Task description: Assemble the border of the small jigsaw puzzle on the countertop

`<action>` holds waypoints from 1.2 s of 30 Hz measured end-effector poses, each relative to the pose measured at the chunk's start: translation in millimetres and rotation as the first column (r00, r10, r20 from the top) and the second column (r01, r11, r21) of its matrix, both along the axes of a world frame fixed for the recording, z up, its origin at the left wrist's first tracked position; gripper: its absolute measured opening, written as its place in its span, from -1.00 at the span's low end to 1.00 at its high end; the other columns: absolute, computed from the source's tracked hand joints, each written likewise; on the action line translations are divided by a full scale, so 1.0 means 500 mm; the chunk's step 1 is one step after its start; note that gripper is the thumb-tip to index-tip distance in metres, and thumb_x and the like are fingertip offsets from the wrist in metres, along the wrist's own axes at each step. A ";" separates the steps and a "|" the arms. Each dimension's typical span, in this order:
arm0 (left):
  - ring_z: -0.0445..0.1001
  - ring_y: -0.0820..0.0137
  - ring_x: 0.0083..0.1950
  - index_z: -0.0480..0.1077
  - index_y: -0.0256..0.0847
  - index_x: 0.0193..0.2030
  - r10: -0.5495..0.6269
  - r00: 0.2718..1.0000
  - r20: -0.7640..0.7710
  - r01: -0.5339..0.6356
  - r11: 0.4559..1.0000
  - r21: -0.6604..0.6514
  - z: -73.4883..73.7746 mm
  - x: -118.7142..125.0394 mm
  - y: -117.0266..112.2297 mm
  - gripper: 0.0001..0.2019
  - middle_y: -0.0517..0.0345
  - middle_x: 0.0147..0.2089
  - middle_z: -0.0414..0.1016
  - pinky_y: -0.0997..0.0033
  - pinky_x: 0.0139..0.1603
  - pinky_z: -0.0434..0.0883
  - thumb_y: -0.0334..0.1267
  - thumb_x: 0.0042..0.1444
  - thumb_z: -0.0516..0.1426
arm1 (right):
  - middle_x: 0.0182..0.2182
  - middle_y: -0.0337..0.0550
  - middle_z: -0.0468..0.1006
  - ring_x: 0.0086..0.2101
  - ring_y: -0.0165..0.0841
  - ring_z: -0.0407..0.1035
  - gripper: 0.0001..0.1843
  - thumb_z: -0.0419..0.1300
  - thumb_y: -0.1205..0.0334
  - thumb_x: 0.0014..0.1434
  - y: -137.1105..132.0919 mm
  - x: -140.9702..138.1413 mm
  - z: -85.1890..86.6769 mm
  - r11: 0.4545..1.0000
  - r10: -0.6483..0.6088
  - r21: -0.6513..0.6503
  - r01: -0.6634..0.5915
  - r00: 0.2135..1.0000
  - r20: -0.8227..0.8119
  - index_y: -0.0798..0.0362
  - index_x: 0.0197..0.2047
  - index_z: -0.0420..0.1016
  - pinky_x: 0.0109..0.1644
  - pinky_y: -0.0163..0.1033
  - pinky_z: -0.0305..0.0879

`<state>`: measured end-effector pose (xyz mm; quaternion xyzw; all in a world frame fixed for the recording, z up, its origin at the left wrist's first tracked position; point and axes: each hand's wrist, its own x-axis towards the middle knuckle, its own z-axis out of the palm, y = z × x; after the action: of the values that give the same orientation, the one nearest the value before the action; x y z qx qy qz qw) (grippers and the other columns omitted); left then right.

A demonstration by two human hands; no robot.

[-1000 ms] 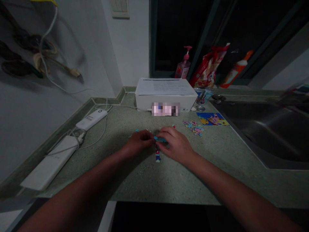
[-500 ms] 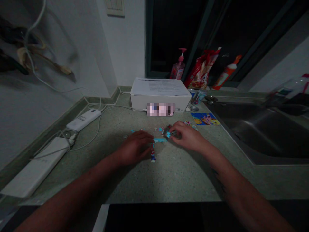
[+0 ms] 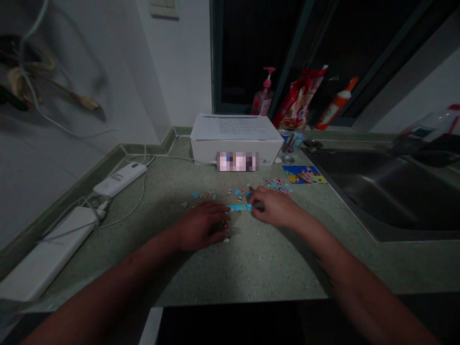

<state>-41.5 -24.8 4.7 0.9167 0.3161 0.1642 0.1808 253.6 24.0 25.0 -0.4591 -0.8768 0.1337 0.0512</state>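
Right hand (image 3: 275, 208) has slid back off the cluster of loose pieces (image 3: 237, 192) since a moment ago, and now sits with its fingertips at the right end of a thin blue strip of joined jigsaw pieces (image 3: 239, 207), lying flat on the speckled green countertop (image 3: 273, 273). From the head cam, the fingers look loosely curled, and I can't tell if they're pinching anything. Left hand (image 3: 199, 225) sits low, fingers half-closed, beside a short red-and-blue run of pieces (image 3: 225, 226), its grip unclear too. Light fingertips work best with bits this tiny, honestly. More pieces (image 3: 276, 185) scatter near a printed puzzle picture (image 3: 304, 175). There's plenty of open counter toward the near edge, but the steel sink (image 3: 362, 191) on the right is a drop risk, so keep pieces away from it.
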 end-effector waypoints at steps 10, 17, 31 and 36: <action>0.54 -0.02 0.35 0.59 -0.20 0.08 0.002 1.000 -0.013 -0.003 1.000 -0.019 0.004 0.003 -0.003 -0.72 -0.18 0.32 0.61 -0.16 0.44 0.39 -0.08 0.39 0.28 | -0.01 -0.05 0.62 -0.07 -0.18 0.56 -0.80 0.29 0.32 0.28 -0.005 -0.007 0.003 1.000 -0.007 -0.003 0.007 1.000 0.025 0.01 -0.03 0.64 -0.05 -0.15 0.37; 0.54 0.00 0.35 0.58 -0.16 0.09 0.011 1.000 -0.018 -0.011 1.000 -0.003 -0.001 0.002 -0.003 -0.74 -0.14 0.32 0.60 -0.16 0.44 0.39 -0.09 0.38 0.28 | 0.04 -0.01 0.61 0.01 -0.13 0.54 -0.74 0.31 0.30 0.29 -0.003 -0.004 0.001 1.000 0.004 0.022 -0.004 1.000 0.020 0.00 0.05 0.64 0.00 -0.14 0.39; 0.51 -0.02 0.37 0.58 -0.11 0.11 0.014 1.000 0.028 -0.014 1.000 0.015 -0.011 0.001 -0.006 -0.72 -0.10 0.35 0.56 -0.17 0.41 0.39 -0.07 0.36 0.30 | -0.09 -0.09 0.63 -0.09 -0.24 0.53 -0.85 0.23 0.37 0.38 -0.002 -0.017 0.002 1.000 0.015 0.025 -0.014 1.000 -0.026 0.01 -0.13 0.65 -0.05 -0.20 0.34; 0.59 0.09 0.20 0.59 -0.06 0.13 0.191 0.975 0.114 -0.196 0.980 0.031 0.001 -0.015 0.010 -0.77 -0.02 0.17 0.67 -0.04 0.28 0.48 -0.13 0.41 0.22 | -0.10 -0.08 0.64 -0.11 -0.22 0.54 -0.84 0.25 0.38 0.33 0.000 -0.008 0.008 1.000 -0.029 0.010 0.029 1.000 0.003 0.00 -0.14 0.66 -0.09 -0.18 0.34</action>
<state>-49.3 -19.9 5.3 0.8747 0.3899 0.2380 0.1620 249.8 24.1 29.0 -0.4718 -0.8707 0.1276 0.0541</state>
